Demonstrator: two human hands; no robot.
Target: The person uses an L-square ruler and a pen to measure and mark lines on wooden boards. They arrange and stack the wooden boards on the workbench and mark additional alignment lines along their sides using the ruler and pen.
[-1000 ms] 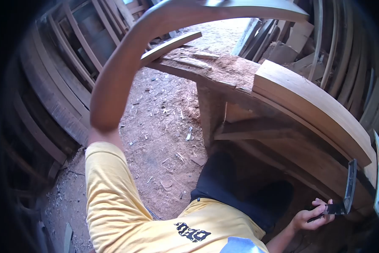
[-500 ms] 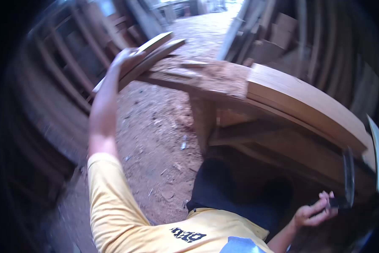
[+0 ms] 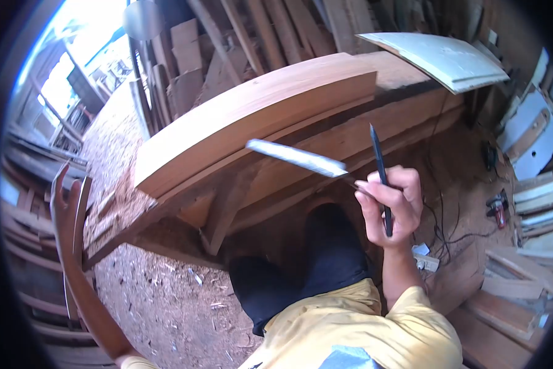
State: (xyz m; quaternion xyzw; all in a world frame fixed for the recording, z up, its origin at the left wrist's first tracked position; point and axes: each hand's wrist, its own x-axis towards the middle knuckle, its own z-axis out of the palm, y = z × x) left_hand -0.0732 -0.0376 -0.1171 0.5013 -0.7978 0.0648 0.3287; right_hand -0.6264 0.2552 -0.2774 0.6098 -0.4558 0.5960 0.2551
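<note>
My right hand (image 3: 396,206) is raised in front of the bench, its fingers closed round a dark pencil (image 3: 380,166) that points up. The same hand pinches a metal-bladed square (image 3: 298,158), its blade blurred and reaching left across the bench's front edge. At the far left, my left hand (image 3: 64,212) is beside a narrow upright board (image 3: 81,215) at the bench's end, with its fingers apart. A thick, smooth wooden beam (image 3: 258,92) lies along the bench top.
A pale panel (image 3: 442,58) rests on the bench's right end. Sawdust covers the bench's left end (image 3: 110,215). Planks (image 3: 196,61) lean behind. A red and black power tool (image 3: 498,209), cables and a socket block (image 3: 427,262) lie on the floor at right, near stacked offcuts (image 3: 504,310).
The view has swung right. My right hand has risen from low beside the bench, bringing the square up, and the pencil now shows clearly. My left hand's fingers have come away from the board.
</note>
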